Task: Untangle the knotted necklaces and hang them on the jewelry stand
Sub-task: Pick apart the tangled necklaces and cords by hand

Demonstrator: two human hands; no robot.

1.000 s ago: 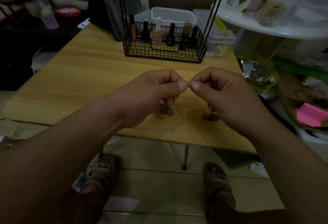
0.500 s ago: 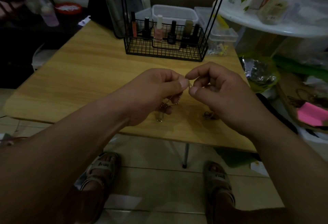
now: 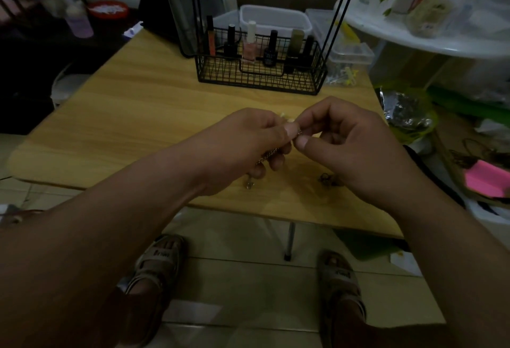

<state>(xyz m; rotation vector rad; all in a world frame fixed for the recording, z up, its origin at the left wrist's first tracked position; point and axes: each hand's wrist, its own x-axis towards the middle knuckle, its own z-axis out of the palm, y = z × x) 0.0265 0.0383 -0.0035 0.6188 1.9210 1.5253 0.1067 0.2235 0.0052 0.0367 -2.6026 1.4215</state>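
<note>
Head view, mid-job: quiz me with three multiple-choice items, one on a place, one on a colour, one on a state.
1. Where does the black wire basket stand?
A. on the floor
B. on the far part of the light wooden table
C. on a chair

2. What colour is the white-capped nail polish bottle in it?
A. blue
B. green
C. pink

3. How is the thin metal chain necklace held?
A. pinched between left hand and right hand
B. hung on a stand
C. lying untouched

Answers: 1 B, it rests on the tabletop beyond the hands; 2 C, its glass body shows pink; 3 A, both thumbs and forefingers close on it above the table.
</note>
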